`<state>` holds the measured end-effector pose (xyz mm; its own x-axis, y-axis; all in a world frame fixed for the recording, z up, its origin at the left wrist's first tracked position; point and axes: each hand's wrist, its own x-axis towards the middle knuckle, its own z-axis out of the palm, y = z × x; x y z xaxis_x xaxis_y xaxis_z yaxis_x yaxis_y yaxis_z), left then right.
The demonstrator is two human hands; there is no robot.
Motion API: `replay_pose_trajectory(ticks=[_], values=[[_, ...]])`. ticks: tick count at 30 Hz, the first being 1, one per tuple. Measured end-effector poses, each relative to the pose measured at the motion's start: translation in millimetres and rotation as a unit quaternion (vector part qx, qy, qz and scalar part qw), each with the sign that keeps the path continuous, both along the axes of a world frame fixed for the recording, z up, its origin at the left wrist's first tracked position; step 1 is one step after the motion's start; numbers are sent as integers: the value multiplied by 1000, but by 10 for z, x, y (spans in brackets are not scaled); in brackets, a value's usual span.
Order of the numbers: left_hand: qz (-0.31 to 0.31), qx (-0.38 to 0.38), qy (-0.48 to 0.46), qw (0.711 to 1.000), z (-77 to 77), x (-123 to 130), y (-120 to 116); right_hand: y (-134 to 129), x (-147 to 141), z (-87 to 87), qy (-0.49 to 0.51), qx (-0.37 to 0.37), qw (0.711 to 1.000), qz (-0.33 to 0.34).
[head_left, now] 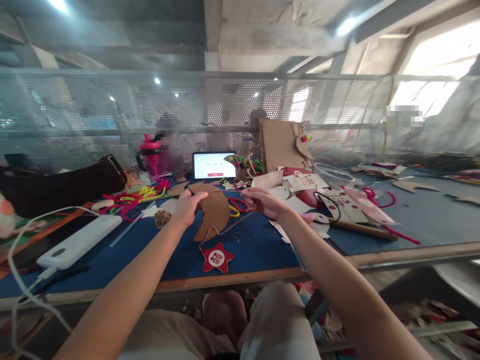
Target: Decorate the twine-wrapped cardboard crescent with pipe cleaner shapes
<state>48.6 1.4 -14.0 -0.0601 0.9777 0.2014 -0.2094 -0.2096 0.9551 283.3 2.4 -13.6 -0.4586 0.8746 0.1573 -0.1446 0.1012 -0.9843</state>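
My left hand (186,206) is closed on a brown cardboard crescent (215,212), thumb on its near face. A thin twine (234,224) runs from the crescent's lower tip toward my right hand (262,201). The fingers of that hand are pinched together, apparently on the twine's end, which is too fine to see clearly. Below the crescent's tip, a red star (217,258) with a white disc and red characters is joined to the twine, near the table's front edge. A small ball of twine (162,218) lies left of my left hand.
A white power bank (79,242) with a cable lies at left, near a dark bag (63,182). Behind are a pink bottle (150,157), a tablet (214,166) and upright cardboard (281,145). Paper cutouts (300,182) and a wooden stick (363,230) lie at right.
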Motion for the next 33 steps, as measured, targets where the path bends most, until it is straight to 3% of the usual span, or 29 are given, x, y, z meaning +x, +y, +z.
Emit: replay_pose_trajectory(ticks=[20,29,33], values=[[7,-32,-18,999,-6,48,-42,-5,31,-45,-52,-17,997,-51],[-88,-57,2,994,-72,173,-29,8,-74,-75,-147,4,989,-35],[-122,-75,15,990,-135,255,-27,-39,-136,-77,-182,73,980,-47]])
